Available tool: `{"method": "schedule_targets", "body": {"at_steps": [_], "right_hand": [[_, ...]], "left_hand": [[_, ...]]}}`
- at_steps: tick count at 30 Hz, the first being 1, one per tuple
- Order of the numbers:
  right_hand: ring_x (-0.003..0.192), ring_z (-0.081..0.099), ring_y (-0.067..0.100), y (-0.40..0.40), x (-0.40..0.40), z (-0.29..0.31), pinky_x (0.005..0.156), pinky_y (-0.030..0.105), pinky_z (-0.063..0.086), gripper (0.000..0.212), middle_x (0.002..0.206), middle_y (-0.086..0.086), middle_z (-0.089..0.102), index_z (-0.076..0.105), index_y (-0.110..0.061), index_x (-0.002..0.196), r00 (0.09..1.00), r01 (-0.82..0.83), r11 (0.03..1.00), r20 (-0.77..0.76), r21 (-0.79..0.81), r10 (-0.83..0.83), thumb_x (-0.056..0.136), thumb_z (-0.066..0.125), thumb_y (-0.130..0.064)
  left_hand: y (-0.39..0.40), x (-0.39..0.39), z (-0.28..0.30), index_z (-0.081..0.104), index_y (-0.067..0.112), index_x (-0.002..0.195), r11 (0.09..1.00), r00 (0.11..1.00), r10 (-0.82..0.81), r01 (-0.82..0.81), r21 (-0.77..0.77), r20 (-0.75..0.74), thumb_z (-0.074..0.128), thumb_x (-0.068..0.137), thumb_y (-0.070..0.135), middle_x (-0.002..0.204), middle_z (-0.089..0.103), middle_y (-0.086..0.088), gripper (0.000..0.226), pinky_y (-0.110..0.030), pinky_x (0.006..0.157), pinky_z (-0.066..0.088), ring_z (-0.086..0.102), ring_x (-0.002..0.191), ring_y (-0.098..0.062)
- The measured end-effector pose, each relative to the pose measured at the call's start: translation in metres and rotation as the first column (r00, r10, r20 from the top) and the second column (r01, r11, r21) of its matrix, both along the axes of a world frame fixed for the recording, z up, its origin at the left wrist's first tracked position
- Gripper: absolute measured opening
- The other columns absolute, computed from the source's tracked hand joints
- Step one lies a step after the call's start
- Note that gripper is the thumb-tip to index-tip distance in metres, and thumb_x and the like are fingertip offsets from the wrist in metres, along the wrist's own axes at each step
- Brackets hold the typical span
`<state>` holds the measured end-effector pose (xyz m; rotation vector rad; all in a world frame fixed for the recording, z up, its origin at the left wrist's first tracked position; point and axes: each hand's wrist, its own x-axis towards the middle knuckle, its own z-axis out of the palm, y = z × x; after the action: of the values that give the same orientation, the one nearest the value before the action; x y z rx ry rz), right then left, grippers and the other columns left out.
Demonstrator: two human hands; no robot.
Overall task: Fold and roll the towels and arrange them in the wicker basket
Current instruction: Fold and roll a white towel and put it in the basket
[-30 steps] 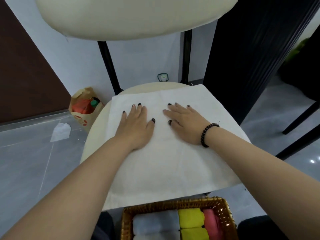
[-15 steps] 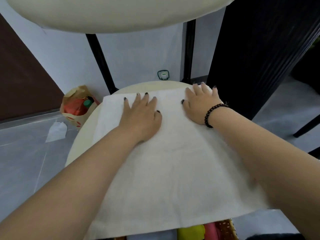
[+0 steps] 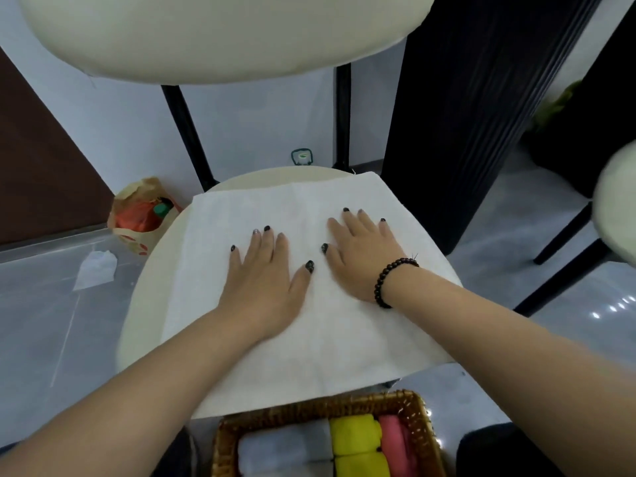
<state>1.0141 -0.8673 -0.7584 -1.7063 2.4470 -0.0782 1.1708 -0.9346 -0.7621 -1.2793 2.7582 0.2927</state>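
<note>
A white towel (image 3: 344, 346) lies spread flat over the cream seat of a chair (image 3: 151, 297). My left hand (image 3: 265, 284) presses on it palm down, fingers straight, near the middle. My right hand (image 3: 364, 256), with a dark bead bracelet at the wrist, lies flat on the towel just to the right, fingers spread. Below the seat's near edge stands the wicker basket (image 3: 418, 418); rolled towels sit in it side by side: a grey-white one (image 3: 285, 449), a yellow one (image 3: 356, 438) and a pink one (image 3: 397, 442).
The chair's cream backrest (image 3: 223, 32) fills the top, on two black posts. A paper bag (image 3: 137, 222) with a bottle sits on the grey floor at left, beside a scrap of white paper (image 3: 94, 270). A black ribbed panel (image 3: 481, 98) stands at right, with another chair's legs beyond.
Both hands slid back toward me over the towel from its far edge to the middle. The view tilted down, so the basket shows again.
</note>
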Motion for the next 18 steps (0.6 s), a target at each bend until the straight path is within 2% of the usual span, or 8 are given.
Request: {"method": "schedule_targets", "body": {"at_steps": [3, 5, 8, 12, 14, 16, 18], "right_hand": [[0.149, -0.004, 0.020, 0.032, 0.032, -0.001, 0.120, 0.043, 0.001, 0.054, 0.162, 0.003, 0.000, 0.009, -0.021, 0.154, 0.996, -0.084, 0.996, 0.035, -0.034, 0.085, 0.102, 0.016, -0.038], [0.149, -0.004, 0.017, 0.048, 0.026, -0.001, 0.120, 0.040, 0.000, 0.056, 0.162, 0.000, 0.000, 0.008, -0.024, 0.154, 0.997, -0.066, 0.997, 0.048, -0.040, 0.067, 0.102, 0.016, -0.043], [0.148, -0.003, 0.017, 0.073, -0.004, -0.002, 0.120, 0.041, 0.002, 0.059, 0.162, -0.002, 0.000, 0.008, -0.026, 0.154, 0.996, 0.080, 0.996, 0.053, -0.032, -0.078, 0.100, 0.016, -0.050], [0.147, 0.005, 0.028, 0.096, -0.020, -0.003, 0.117, 0.049, 0.014, 0.062, 0.159, 0.005, 0.009, 0.011, -0.023, 0.151, 0.953, 0.294, 0.955, 0.082, -0.019, -0.292, 0.098, 0.017, -0.054], [0.146, 0.004, 0.030, 0.097, -0.006, -0.003, 0.118, 0.051, 0.011, 0.059, 0.159, 0.008, 0.008, 0.013, -0.022, 0.150, 0.964, 0.264, 0.964, 0.044, -0.033, -0.262, 0.099, 0.016, -0.050], [0.147, -0.002, 0.029, 0.098, 0.010, -0.003, 0.119, 0.052, 0.006, 0.055, 0.161, 0.005, 0.000, 0.011, -0.026, 0.151, 0.982, 0.189, 0.981, 0.035, -0.035, -0.188, 0.100, 0.015, -0.047], [0.148, -0.002, 0.028, 0.099, 0.017, -0.001, 0.118, 0.052, 0.007, 0.054, 0.161, 0.002, 0.000, 0.010, -0.029, 0.151, 0.987, 0.156, 0.987, 0.033, -0.035, -0.155, 0.101, 0.015, -0.047]], "left_hand": [[0.024, 0.015, -0.003, -0.008, 0.019, 0.155, 0.998, 0.998, -0.063, 0.062, -0.033, -0.022, 0.009, 0.098, 0.054, 0.162, -0.016, 0.001, 0.069, -0.041, 0.121, -0.007, -0.017, 0.148, -0.014], [0.019, 0.032, -0.002, -0.009, 0.026, 0.155, 0.997, 0.997, -0.073, 0.072, -0.037, -0.029, 0.008, 0.095, 0.061, 0.161, -0.016, 0.005, 0.071, -0.039, 0.121, -0.007, -0.017, 0.148, -0.011], [0.004, 0.062, -0.003, -0.007, 0.030, 0.155, 0.999, 1.000, -0.009, 0.009, -0.040, 0.000, 0.006, 0.091, 0.066, 0.162, -0.014, 0.004, 0.074, -0.039, 0.121, -0.005, -0.015, 0.148, -0.012], [0.001, 0.085, 0.000, -0.002, 0.026, 0.155, 0.988, 0.990, 0.143, -0.143, -0.050, 0.009, 0.009, 0.095, 0.060, 0.163, -0.010, -0.001, 0.070, -0.047, 0.120, -0.002, -0.011, 0.149, -0.016], [0.016, 0.082, 0.002, -0.001, 0.022, 0.155, 0.983, 0.986, 0.165, -0.162, -0.083, 0.030, 0.008, 0.097, 0.056, 0.163, -0.009, -0.004, 0.068, -0.052, 0.119, -0.005, -0.011, 0.149, -0.023], [0.036, 0.076, 0.002, -0.005, 0.021, 0.155, 0.983, 0.985, 0.165, -0.160, -0.086, 0.051, 0.006, 0.096, 0.058, 0.162, -0.012, -0.007, 0.070, -0.055, 0.118, -0.007, -0.014, 0.148, -0.028], [0.043, 0.073, -0.001, -0.011, 0.023, 0.154, 0.984, 0.984, 0.167, -0.162, -0.072, 0.066, 0.004, 0.094, 0.063, 0.161, -0.017, -0.007, 0.074, -0.054, 0.117, -0.009, -0.017, 0.148, -0.030]]}}
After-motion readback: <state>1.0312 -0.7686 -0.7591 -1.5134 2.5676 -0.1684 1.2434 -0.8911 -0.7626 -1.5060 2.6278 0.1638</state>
